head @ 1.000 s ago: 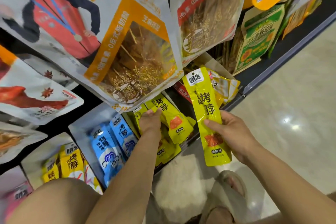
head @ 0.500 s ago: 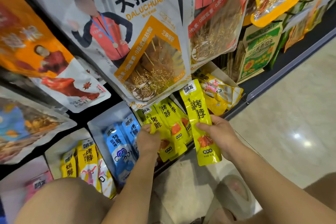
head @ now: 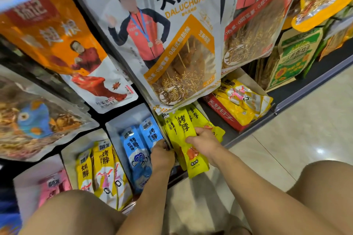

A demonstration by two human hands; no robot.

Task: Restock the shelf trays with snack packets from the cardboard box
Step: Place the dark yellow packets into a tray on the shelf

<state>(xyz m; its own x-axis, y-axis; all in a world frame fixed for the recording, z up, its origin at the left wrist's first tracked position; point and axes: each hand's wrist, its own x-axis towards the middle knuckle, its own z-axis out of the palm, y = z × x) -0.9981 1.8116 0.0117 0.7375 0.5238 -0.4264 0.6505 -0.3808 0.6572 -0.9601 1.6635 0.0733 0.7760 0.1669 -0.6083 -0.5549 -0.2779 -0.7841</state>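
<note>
We are feeding one yellow packet (head: 192, 162) into its place. The shelf trays (head: 118, 128) stand side by side on the low shelf, and the yellow stack (head: 172, 129) lies in the one just right of the blue packets (head: 136, 147). The right grip (head: 202, 140) is clenched round the packet's middle. The packet's printed top lies over the stack, while its bottom end juts out past the shelf front. The left grip (head: 162, 150) sits at the seam between the yellow stack and the blue packets with its fingertips tucked out of sight, so we cannot tell whether it pinches a packet or only presses the stack aside.

To do this well, we judge the left grip should hold the stack over and keep a gap open, so the new packet goes in flat and parallel to its neighbours. We should push top-first and low, because the big hanging bag (head: 177, 53) droops over the back of the tray and could catch the packet's top edge. The film looks slick, so we would let go only once the bottom end is inside the front edge — otherwise the packet may slide out toward the floor (head: 286, 149). We should also keep to the yellow side of the seam.

A red carton (head: 223, 118) further right holds more yellow packets, but we cannot tell whether it is the supply box.
</note>
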